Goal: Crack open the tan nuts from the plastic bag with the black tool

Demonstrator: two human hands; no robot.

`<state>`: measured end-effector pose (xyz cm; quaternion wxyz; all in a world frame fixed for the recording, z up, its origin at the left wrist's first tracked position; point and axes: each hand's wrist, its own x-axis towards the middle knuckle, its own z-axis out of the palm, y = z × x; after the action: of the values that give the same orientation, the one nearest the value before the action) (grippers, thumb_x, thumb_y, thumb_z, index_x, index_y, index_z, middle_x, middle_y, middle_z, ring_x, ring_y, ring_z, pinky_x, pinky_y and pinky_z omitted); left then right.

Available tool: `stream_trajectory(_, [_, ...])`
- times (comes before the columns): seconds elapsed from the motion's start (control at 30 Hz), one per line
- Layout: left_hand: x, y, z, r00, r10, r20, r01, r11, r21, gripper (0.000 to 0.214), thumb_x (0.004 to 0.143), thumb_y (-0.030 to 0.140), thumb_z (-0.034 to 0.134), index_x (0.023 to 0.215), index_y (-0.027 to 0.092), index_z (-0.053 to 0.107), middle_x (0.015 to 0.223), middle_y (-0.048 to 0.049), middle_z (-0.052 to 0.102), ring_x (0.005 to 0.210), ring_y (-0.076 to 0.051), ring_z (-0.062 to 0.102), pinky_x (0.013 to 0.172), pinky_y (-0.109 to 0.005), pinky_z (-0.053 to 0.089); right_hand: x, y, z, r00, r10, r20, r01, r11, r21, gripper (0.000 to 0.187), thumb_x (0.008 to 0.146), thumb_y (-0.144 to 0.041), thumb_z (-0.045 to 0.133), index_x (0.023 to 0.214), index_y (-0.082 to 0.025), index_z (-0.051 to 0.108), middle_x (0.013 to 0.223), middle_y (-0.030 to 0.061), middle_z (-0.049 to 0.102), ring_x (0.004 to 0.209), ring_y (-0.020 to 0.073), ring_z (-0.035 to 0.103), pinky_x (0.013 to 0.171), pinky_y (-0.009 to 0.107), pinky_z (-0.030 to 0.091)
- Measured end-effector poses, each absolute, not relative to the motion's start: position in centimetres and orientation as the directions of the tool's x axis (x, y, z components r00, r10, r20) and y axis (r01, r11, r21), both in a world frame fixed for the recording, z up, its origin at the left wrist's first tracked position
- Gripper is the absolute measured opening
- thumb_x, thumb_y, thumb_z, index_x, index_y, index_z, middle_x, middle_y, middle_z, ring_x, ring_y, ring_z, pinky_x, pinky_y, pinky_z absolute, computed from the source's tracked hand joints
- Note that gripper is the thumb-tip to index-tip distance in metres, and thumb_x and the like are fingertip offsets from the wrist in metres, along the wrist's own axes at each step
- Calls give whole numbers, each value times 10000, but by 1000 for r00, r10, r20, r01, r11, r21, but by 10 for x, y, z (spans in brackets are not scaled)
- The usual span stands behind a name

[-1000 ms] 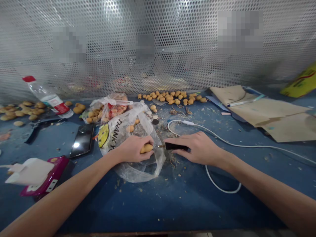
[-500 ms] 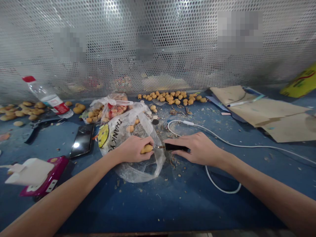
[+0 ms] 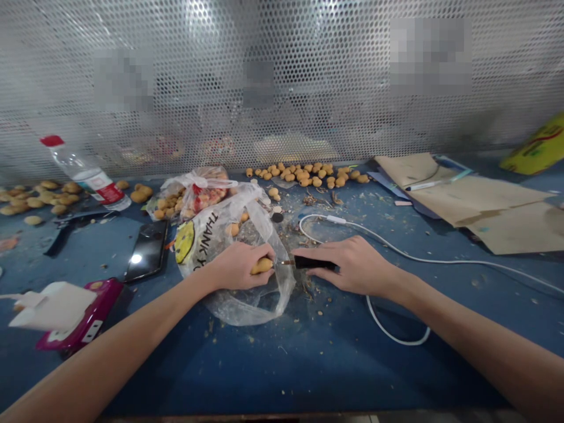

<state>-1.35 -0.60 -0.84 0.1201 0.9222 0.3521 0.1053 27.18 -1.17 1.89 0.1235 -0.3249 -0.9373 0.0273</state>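
Note:
My left hand (image 3: 235, 265) is closed round a small tan nut (image 3: 261, 265), held over the mouth of a clear plastic bag (image 3: 238, 247) printed with black letters. My right hand (image 3: 352, 264) grips a black-handled tool (image 3: 311, 262) whose thin metal tip touches the end of the nut. Both hands rest low on the blue table (image 3: 282, 364), close together at its centre.
A row of tan nuts (image 3: 308, 174) lies by the perforated metal screen (image 3: 282, 82). More nuts (image 3: 39, 197), a water bottle (image 3: 88, 175), a phone (image 3: 147, 250) and a magenta box (image 3: 83, 320) lie left. A white cable (image 3: 396, 252) and brown paper (image 3: 476, 200) lie right.

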Motion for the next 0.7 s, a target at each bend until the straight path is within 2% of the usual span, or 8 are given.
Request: stream_trajectory(0.7, [-15, -4, -12, 728, 674, 124, 626, -728, 282, 202, 883, 371, 504, 1009, 214, 524, 692, 21, 609, 593, -137, 576, 576, -260, 358, 271, -12, 18, -753, 623, 213, 608, 782, -136, 446, 916, -305, 596, 1357, -367, 566, 970, -24, 772, 753, 145, 697, 579, 255, 401])
